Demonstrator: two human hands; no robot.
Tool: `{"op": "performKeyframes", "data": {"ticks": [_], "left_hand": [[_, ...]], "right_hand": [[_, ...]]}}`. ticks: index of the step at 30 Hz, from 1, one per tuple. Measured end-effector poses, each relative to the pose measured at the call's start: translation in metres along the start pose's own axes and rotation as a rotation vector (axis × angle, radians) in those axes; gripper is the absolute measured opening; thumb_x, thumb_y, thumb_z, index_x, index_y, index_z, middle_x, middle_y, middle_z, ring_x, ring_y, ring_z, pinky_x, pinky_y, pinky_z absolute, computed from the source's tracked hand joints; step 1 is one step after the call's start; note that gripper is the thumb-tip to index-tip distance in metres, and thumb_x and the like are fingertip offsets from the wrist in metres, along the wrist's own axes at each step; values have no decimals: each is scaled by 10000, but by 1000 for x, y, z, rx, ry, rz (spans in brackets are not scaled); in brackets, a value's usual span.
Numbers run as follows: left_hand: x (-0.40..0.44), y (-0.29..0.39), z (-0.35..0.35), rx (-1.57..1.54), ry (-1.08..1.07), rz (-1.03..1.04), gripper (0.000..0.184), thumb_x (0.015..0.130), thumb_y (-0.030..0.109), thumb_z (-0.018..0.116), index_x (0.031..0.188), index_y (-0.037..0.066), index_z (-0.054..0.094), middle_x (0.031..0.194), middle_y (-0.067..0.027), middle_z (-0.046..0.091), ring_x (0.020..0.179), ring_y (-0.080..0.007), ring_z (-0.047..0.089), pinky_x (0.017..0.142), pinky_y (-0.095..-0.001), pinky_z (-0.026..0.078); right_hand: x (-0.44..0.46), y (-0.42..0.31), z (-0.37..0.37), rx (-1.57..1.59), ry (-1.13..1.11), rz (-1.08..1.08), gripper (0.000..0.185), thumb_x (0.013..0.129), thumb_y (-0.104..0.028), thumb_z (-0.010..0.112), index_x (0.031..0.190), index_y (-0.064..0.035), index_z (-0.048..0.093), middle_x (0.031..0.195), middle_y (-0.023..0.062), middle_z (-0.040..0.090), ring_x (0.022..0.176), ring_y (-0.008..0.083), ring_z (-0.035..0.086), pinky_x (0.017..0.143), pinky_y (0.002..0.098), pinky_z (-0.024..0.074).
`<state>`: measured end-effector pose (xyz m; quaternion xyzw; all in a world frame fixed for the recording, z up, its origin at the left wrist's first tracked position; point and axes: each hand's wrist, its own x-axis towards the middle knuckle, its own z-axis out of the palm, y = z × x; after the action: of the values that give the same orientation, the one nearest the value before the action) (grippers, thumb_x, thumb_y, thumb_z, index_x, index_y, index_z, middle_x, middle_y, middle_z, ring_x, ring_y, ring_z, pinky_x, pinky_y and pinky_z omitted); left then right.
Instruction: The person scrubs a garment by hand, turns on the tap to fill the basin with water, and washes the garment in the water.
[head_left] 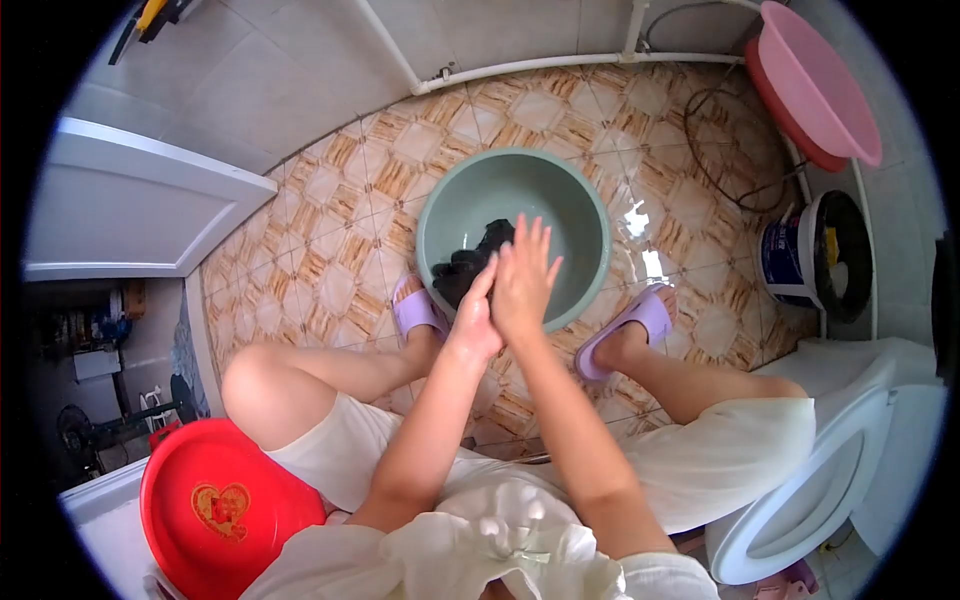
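Note:
A grey-green basin [440,190] stands on the tiled floor between my feet. In its left half lies a wet-looking, bunched black cloth item [462,272]; its exact kind does not show. Over the basin's near rim, my two hands press against each other. My right hand [524,288] has its fingers stretched out and apart, pointing toward the far side. My left hand [478,318] lies against it from the left, one straight digit visible and the other fingers mostly hidden. Nothing shows between the palms.
Beside my left knee is a red basin [180,500] with a gold print. On the right are a toilet [850,450], a black-rimmed bucket [790,260] and a hanging pink basin [815,85]. A hose [695,150] loops over wet tiles. A white door [140,200] stands left.

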<state>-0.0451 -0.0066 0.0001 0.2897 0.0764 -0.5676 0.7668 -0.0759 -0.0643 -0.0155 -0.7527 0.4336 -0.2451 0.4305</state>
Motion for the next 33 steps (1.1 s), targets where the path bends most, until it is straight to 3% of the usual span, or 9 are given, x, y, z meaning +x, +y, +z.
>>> {"op": "performKeyframes", "data": {"ticks": [4,9,13,18,22,23,25,28,33], "left_hand": [[7,9,-14,-13,-197,135,514,954,351,372,1402,115,277,1459,-82,260,1326,-218,273,1086,-380,214],[8,0,-14,19,122,82,362,922,215,483,1266,106,460,1293,-74,479,1198,-197,439,1012,-419,318],[17,9,-10,-258,198,-8,152,868,77,560,1017,105,550,911,-52,537,740,-133,502,583,-222,417],[23,18,-26,-221,-72,-76,92,899,209,550,894,117,538,768,-56,518,623,-80,441,479,-208,348],[31,20,-35,-161,-302,-67,287,910,413,489,890,131,536,726,3,548,608,-110,480,514,-224,367],[29,20,-24,-162,-34,-19,339,916,442,445,914,117,541,783,-20,572,674,-138,521,587,-260,411],[25,24,-8,-221,197,37,471,937,475,333,1073,71,534,1046,-113,587,1014,-233,545,896,-377,422],[12,23,0,-319,-7,-16,578,936,501,279,1280,51,395,1299,-127,435,1232,-261,382,1024,-382,314],[7,26,-1,-306,38,-115,566,918,484,320,1214,23,463,1263,-157,480,1205,-286,414,1030,-408,320]], "right_hand": [[-34,-31,6,36,-89,-232,450,920,-236,344,1341,-88,400,1445,159,272,1371,342,131,1060,572,19],[14,12,-3,-205,-52,-52,432,939,-260,325,1323,-83,416,1426,168,301,1357,335,185,1050,579,94],[23,36,-22,504,176,228,394,953,-294,364,1207,-28,506,1226,152,487,1167,265,449,978,354,339],[32,58,-33,849,132,598,319,942,-256,415,1135,-35,538,1006,95,566,842,180,583,771,309,453],[14,42,-25,850,36,379,278,911,-232,481,1106,-47,553,1049,100,565,851,198,591,776,339,461],[9,24,-26,809,3,256,281,884,-222,527,1101,-45,555,1072,111,569,902,234,591,829,372,453],[4,6,-19,342,-43,-451,338,786,-179,622,1086,-36,563,1112,124,574,1015,307,556,947,424,383],[2,3,-15,267,-184,-395,391,711,-190,676,1053,-29,577,1142,134,565,1127,365,475,1039,448,274],[5,1,-8,81,11,-368,140,752,-146,620,786,-22,564,847,138,575,834,338,512,770,441,409]]}}
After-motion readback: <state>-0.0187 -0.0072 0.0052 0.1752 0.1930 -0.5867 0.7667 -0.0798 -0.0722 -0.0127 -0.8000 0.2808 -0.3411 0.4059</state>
